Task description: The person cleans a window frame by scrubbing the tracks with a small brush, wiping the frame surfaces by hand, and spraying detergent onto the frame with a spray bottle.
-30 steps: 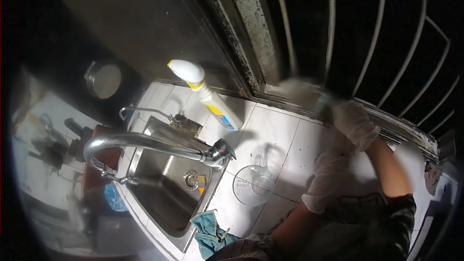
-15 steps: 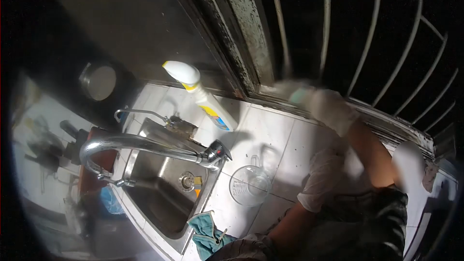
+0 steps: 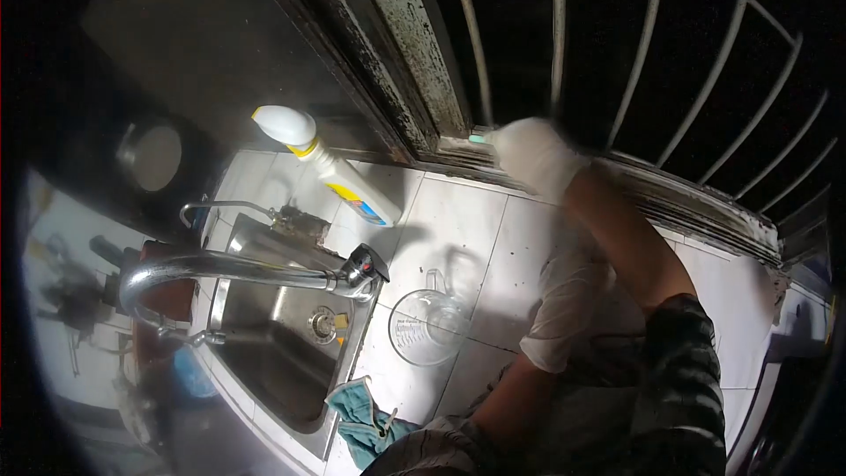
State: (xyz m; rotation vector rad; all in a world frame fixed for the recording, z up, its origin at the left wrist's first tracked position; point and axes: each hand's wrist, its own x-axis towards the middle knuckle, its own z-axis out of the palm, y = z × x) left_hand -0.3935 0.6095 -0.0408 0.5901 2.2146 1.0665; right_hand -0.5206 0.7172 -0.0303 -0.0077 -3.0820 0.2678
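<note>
My right hand point(image 3: 536, 157), in a whitish glove, is closed at the window's bottom track point(image 3: 471, 152). A small pale green end point(image 3: 478, 138) sticks out from its fingers; the rest of that item is hidden. Lower down, my left hand point(image 3: 571, 300), also gloved, is against the white tiled counter point(image 3: 458, 220). The right forearm and shadow cover part of its fingers. A clear glass measuring jug point(image 3: 429, 328) stands to its left. Further left is a white spray bottle point(image 3: 352, 185) with a yellow and blue label.
A steel sink point(image 3: 273, 348) with a curved chrome faucet point(image 3: 238, 266) lies on the left. A teal cloth point(image 3: 366, 423) hangs at the sink's near corner. Metal window bars point(image 3: 636, 57) rise behind my right hand, beside a peeling window post point(image 3: 410, 26).
My right hand has moved left along the track, closer to the window post. The whole view has shifted, so the fixed things appear further left. My left hand stays at the counter.
</note>
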